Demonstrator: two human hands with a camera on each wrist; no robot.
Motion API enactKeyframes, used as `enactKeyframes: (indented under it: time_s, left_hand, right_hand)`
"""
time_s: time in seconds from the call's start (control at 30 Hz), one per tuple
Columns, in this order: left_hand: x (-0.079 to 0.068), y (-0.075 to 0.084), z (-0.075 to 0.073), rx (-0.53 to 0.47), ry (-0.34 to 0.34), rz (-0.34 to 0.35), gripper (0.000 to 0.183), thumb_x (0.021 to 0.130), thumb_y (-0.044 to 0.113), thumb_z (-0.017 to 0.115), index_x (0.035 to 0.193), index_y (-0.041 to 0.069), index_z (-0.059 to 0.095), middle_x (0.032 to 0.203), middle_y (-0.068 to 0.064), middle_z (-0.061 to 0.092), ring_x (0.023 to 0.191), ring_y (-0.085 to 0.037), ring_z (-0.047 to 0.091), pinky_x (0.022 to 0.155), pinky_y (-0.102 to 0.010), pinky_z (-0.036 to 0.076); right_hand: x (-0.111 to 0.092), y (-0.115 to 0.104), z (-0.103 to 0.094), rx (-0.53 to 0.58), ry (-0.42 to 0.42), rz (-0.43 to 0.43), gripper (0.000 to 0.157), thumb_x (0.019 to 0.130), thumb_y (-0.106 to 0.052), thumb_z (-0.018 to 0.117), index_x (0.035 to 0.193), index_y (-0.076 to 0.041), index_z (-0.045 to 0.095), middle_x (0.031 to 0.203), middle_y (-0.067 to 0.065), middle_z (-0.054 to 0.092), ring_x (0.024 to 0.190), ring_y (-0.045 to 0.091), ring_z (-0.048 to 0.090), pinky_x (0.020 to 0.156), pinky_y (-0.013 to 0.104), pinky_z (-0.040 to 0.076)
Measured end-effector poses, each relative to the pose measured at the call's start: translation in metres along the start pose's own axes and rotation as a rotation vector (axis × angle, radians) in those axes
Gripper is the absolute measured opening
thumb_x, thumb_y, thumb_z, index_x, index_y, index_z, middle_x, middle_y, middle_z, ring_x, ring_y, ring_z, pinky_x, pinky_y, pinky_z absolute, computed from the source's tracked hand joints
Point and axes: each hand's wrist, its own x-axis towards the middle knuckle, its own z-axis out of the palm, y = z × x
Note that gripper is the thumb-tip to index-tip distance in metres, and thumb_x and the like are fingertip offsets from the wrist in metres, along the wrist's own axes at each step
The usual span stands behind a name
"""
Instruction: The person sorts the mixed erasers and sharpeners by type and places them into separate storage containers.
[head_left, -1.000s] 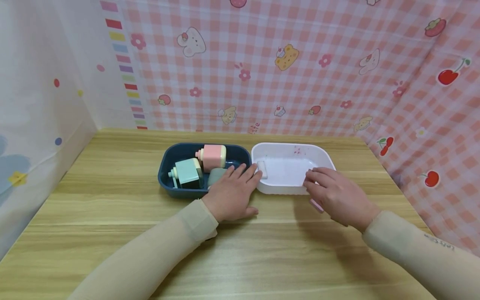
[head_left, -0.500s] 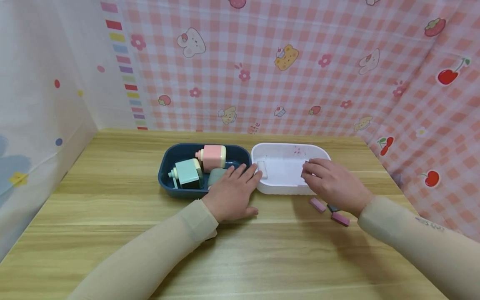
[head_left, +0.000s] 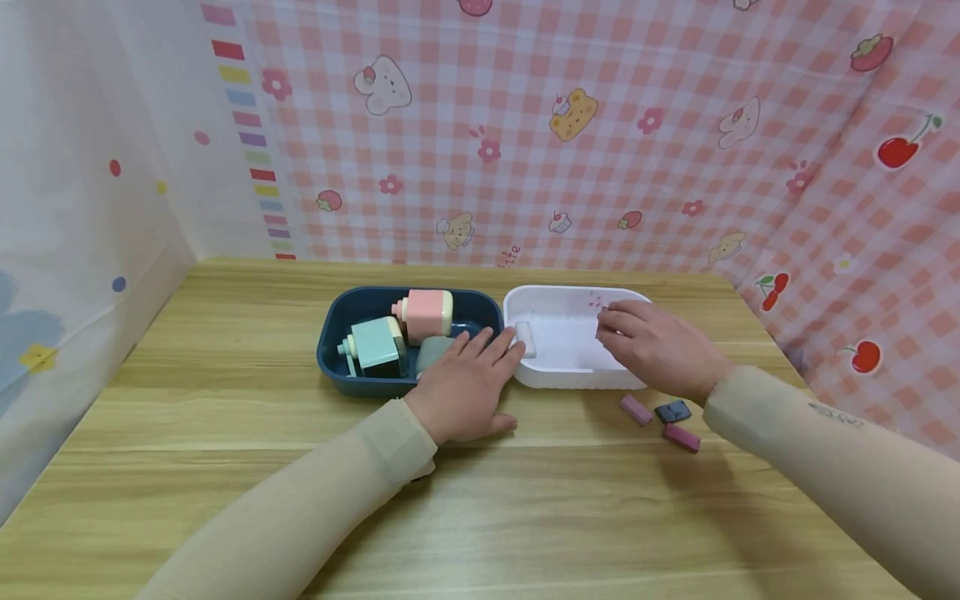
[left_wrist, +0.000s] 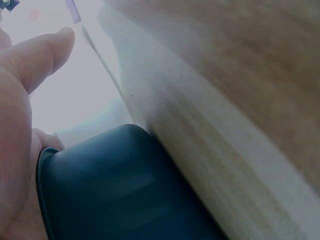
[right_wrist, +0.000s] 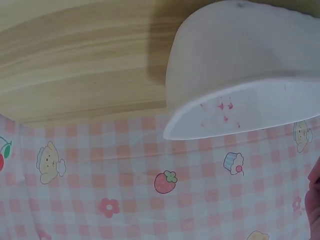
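My left hand [head_left: 468, 387] lies with fingers spread across the front rims of a navy blue bin [head_left: 360, 386] and a white bin [head_left: 577, 379]. Its thumb points sideways over the table. In the navy bin are a mint crank pencil sharpener [head_left: 375, 343], a pink one [head_left: 427, 315] and a grey-green rounded thing [head_left: 431, 354], partly under the hand. A white eraser [head_left: 524, 339] is in the white bin's left end. Over that bin's right side, my right hand [head_left: 663, 346] pinches a small block, mostly hidden by the fingers; only a dark edge shows in the right wrist view.
In front of the white bin lie a light pink block [head_left: 636, 409], a grey-blue block [head_left: 672, 412] and a darker pink block [head_left: 681, 437]. The bins stand side by side on a wooden table [head_left: 525, 517]. A pink checked cloth [head_left: 525, 183] hangs behind it.
My right hand has moved left and a little farther back over the white bin, uncovering the blocks on the table. The left hand has stayed in place.
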Motion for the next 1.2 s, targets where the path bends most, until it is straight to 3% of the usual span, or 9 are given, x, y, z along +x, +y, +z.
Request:
enactKeyframes:
  time_s: [0.3, 0.5, 0.9, 1.2]
  left_hand:
    - [0.0, -0.001, 0.0, -0.001, -0.009, -0.005, 0.101, 0.094, 0.067, 0.067, 0.17, 0.018, 0.02, 0.179, -0.006, 0.014, 0.164, -0.035, 0.019, 0.133, -0.056, 0.018]
    - [0.0, 0.0, 0.0, -0.002, -0.016, -0.006, 0.101, 0.094, 0.067, 0.066, 0.17, 0.018, 0.02, 0.179, -0.005, 0.014, 0.164, -0.035, 0.019, 0.133, -0.056, 0.018]
    - [0.002, 0.0, 0.0, 0.005, -0.025, -0.01, 0.102, 0.094, 0.068, 0.065, 0.17, 0.019, 0.019, 0.179, -0.005, 0.013, 0.164, -0.034, 0.018, 0.133, -0.056, 0.018]
    - [0.002, 0.001, -0.001, 0.01, -0.023, -0.011, 0.102, 0.094, 0.069, 0.065, 0.17, 0.019, 0.019, 0.179, -0.005, 0.013, 0.164, -0.035, 0.018, 0.133, -0.056, 0.017]
  right_hand:
    - [0.01, 0.008, 0.006, 0.013, -0.083, 0.008, 0.022, 0.085, 0.007, 0.082, 0.106, 0.003, 0.075, 0.116, 0.018, 0.075, 0.114, 0.036, 0.07, 0.1, 0.047, 0.06]
    - [0.019, 0.012, 0.01, 0.013, -0.085, -0.007, 0.017, 0.088, 0.008, 0.077, 0.104, 0.003, 0.074, 0.115, 0.018, 0.074, 0.112, 0.036, 0.069, 0.099, 0.046, 0.06]
    - [0.036, 0.013, 0.015, 0.007, -0.152, -0.012, 0.02, 0.092, 0.005, 0.075, 0.111, 0.001, 0.075, 0.123, 0.016, 0.073, 0.119, 0.034, 0.068, 0.102, 0.045, 0.059]
    - [0.046, 0.016, 0.02, 0.003, -0.152, -0.03, 0.022, 0.092, 0.005, 0.075, 0.113, 0.0, 0.075, 0.124, 0.015, 0.073, 0.12, 0.034, 0.068, 0.102, 0.044, 0.059]
